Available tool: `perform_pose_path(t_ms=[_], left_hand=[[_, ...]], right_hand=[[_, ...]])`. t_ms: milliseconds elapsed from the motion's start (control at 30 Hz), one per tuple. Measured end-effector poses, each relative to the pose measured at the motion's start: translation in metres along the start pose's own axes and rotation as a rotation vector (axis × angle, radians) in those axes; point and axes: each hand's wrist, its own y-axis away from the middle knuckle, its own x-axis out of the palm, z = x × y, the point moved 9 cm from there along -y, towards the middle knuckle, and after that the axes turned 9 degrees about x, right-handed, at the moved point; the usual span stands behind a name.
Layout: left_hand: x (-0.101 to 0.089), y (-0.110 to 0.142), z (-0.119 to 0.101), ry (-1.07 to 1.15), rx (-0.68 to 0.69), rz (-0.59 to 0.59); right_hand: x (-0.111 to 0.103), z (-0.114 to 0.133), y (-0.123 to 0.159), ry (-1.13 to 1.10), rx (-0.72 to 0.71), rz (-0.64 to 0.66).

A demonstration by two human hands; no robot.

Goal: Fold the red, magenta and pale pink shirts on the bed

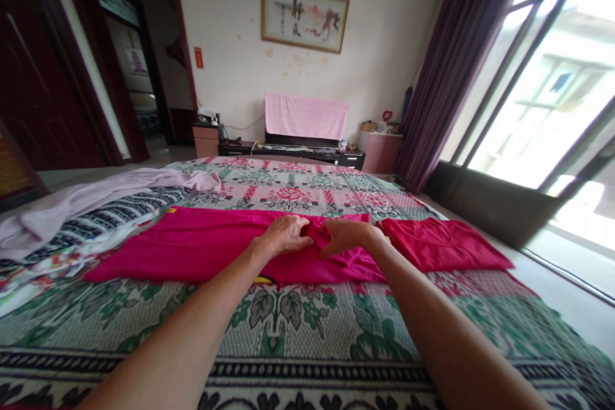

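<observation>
On the bed (271, 339), pink cloth (206, 246) laid flat crosswise, presumably for easy reach. Left hand (287, 235) and right hand (344, 235) part-open at its ruck, fingers curled, seemingly to work both sides; firm grip can't be told. Red cloth (444, 245) beside, likely kept clear.

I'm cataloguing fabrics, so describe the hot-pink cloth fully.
The hot-pink cloth looks soft and lightly creased, laid in a long, flat strip across the bedcover. Yellow shows at its far left corner, yellow and black at its near edge. The left hand and right hand touch it right of its middle, where it bunches up. Its right end lies by the red cloth.
</observation>
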Motion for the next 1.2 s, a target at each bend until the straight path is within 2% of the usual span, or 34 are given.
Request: perform_pose_path(t_ms=[100,200,300,367,433,600,700,867,1100,1200], left_hand=[[0.002,-0.003,0.001,-0.001,-0.001,-0.054],[0.002,-0.006,0.001,0.057,0.003,-0.097],[-0.001,-0.005,0.008,0.128,-0.085,-0.152],[-0.003,-0.004,0.012,0.151,-0.168,-0.178],[-0.003,-0.005,0.012,0.156,-0.209,-0.175],[0.001,-0.009,0.003,0.139,-0.216,-0.150],[0.000,-0.007,0.006,0.096,-0.275,-0.171],[0.006,-0.007,0.004,0.088,-0.281,-0.143],[0.011,-0.007,-0.001,-0.028,-0.342,-0.145],[0.012,-0.007,0.000,-0.050,-0.363,-0.159]], right_hand=[[0.000,0.003,-0.001,0.042,-0.005,-0.006],[-0.008,-0.007,-0.006,0.018,0.008,-0.066],[-0.025,-0.026,-0.011,-0.099,0.037,-0.208],[-0.033,-0.036,-0.012,-0.161,0.049,-0.257],[-0.040,-0.041,-0.011,-0.195,0.047,-0.302],[-0.060,-0.049,-0.003,-0.294,0.087,-0.492],[-0.062,-0.048,-0.002,-0.304,0.081,-0.525],[-0.054,-0.045,-0.004,-0.311,0.056,-0.450],[-0.033,-0.040,-0.006,-0.288,-0.012,-0.172],[-0.029,-0.039,-0.005,-0.296,-0.018,-0.110]])
